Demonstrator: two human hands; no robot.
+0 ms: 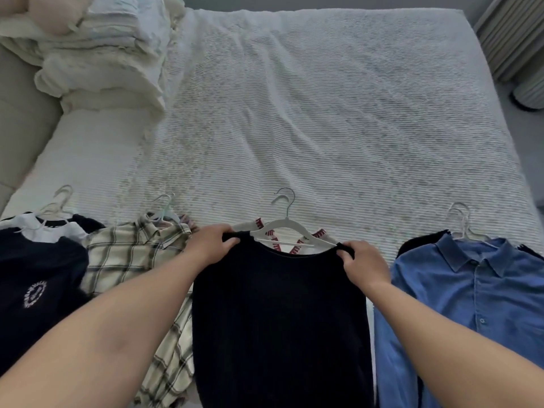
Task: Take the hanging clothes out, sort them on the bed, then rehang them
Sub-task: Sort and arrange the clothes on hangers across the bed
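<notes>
A black top (279,319) on a white hanger (287,228) lies at the bed's near edge, on top of a white garment with red trim (321,232). My left hand (207,245) grips the top's left shoulder. My right hand (365,266) pinches its right shoulder. To the left lie a cream plaid shirt (129,257) and a navy shirt with a white emblem (35,278) over a white garment, each on a hanger. A blue button shirt (477,295) on a hanger lies to the right.
The white textured bedspread (323,113) stretches away beyond the clothes. A heap of folded cream bedding and pillows (97,51) fills the far left corner. A ribbed radiator-like panel (518,33) and a round ribbed object (530,92) stand past the bed's right edge.
</notes>
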